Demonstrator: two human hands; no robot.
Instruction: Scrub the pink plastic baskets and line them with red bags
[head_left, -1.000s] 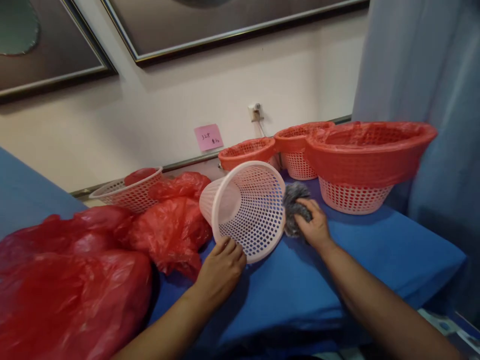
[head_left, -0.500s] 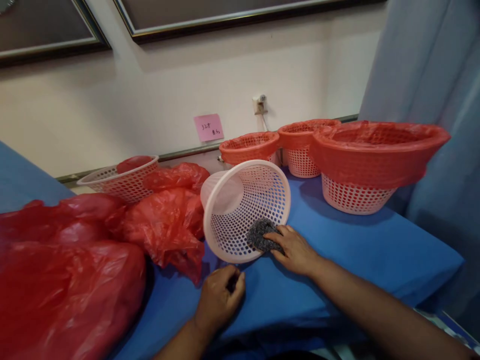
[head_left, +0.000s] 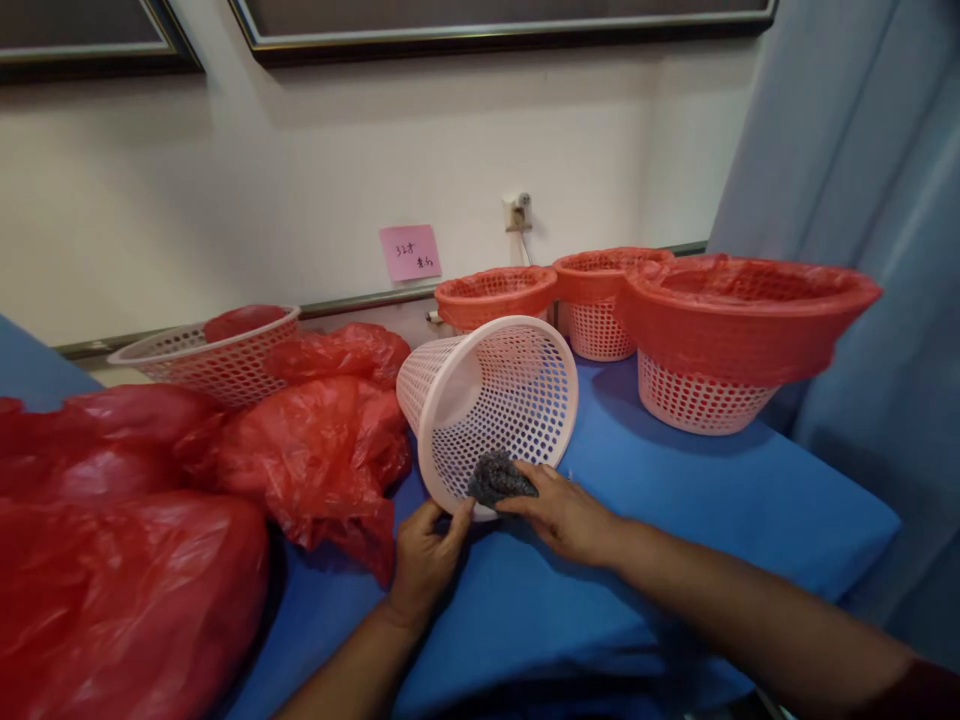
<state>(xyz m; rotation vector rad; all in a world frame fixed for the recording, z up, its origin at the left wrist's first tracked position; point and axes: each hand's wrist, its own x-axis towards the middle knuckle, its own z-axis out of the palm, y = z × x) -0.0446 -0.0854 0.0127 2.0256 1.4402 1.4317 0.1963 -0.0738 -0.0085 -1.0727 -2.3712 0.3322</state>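
A pale pink perforated plastic basket (head_left: 429,430) lies on its side on the blue-covered table, its round mouth towards me. At the lower rim my left hand (head_left: 427,555) pinches the edge between thumb and fingers. My right hand (head_left: 566,515) is closed on a dark grey cloth (head_left: 499,480), which presses against the inside of the rim at the bottom. Both hands are close together, only the cloth and a bit of rim between them.
Red plastic bags (head_left: 127,590) heap up on the left, before another white basket (head_left: 217,355). Behind and to the right stand baskets lined with red bags, the largest a wide basket (head_left: 712,400). A pink note (head_left: 410,252) is stuck on the wall near a socket (head_left: 517,213).
My left hand has risen from the table to the basket's rim and taken hold of it. The right hand has moved slightly left with the cloth. The basket has turned a little.
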